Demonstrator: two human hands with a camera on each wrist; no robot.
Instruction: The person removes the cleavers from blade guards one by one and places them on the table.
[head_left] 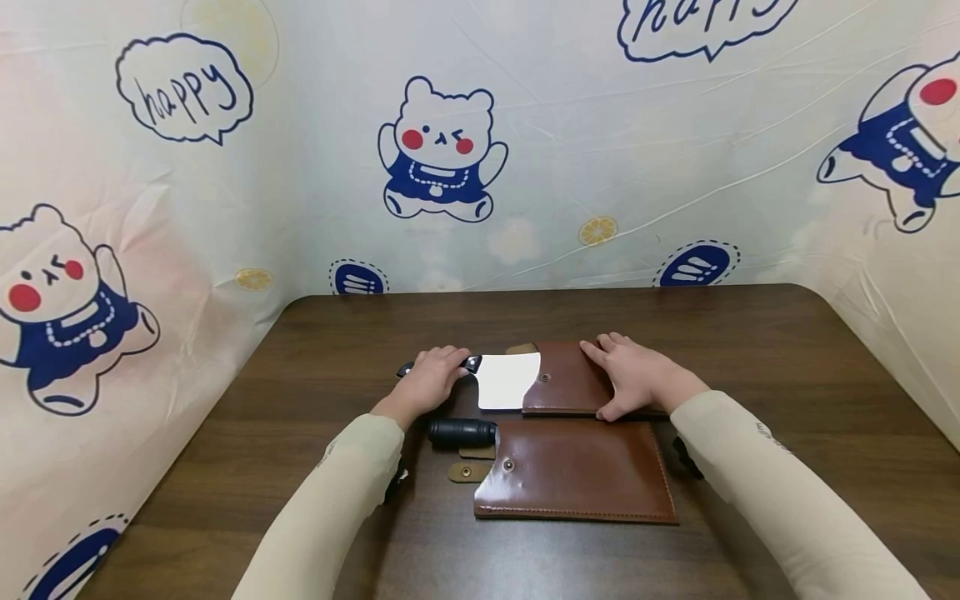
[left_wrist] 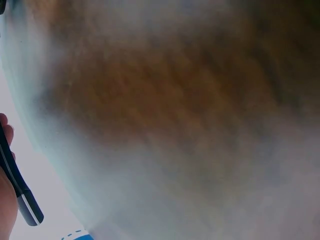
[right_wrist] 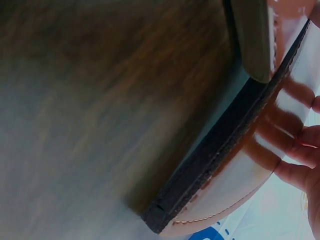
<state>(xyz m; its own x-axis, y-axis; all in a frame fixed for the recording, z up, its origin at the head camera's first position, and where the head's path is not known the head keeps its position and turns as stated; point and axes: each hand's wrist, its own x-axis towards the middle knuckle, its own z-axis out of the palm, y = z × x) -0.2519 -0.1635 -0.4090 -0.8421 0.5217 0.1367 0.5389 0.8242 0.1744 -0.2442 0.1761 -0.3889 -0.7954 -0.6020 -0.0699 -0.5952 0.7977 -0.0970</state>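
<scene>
My left hand (head_left: 431, 379) grips the dark handle of a cleaver (head_left: 508, 383); its butt end shows past the hand. The handle (left_wrist: 21, 195) also appears at the left edge of the left wrist view. The bright blade runs into the open left end of a brown leather sheath (head_left: 570, 375), its right part hidden inside. Over that sheath my right hand (head_left: 637, 375) is spread, thumb at the near edge and fingers toward the far edge. In the right wrist view the fingertips (right_wrist: 287, 170) touch the glossy leather.
Just nearer lies a second brown sheath (head_left: 581, 471), with a black ribbed handle (head_left: 461, 432) sticking out of its left end. Beside that handle lies a tan snap strap (head_left: 468, 472). All rest on a wooden table (head_left: 337, 350), with a printed cloth (head_left: 547, 183) behind.
</scene>
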